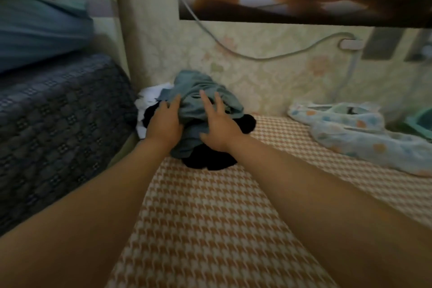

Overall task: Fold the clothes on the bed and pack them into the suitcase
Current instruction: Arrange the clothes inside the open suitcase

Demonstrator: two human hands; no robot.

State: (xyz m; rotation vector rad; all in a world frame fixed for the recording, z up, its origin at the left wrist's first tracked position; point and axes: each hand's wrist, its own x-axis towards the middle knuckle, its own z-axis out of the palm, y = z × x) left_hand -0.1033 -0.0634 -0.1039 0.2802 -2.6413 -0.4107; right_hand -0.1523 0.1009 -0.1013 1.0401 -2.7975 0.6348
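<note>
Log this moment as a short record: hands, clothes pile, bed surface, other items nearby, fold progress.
left hand: open, flat on the pile's left side
right hand: open, fingers spread, resting on the blue garment
pile: crumpled heap near the wall
blue garment: on top, unfolded
black garment: underneath, showing at front and right
white garment: at the pile's left rear
bed cover: orange and white houndstooth
spotted fabric: lying to the right, apart from the pile
suitcase: not in view
fold progress: nothing folded yet

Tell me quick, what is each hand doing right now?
Left hand: open, fingers spread, resting on the blue-grey garment, not gripping it.
Right hand: open, fingers spread, resting on the same garment.
</note>
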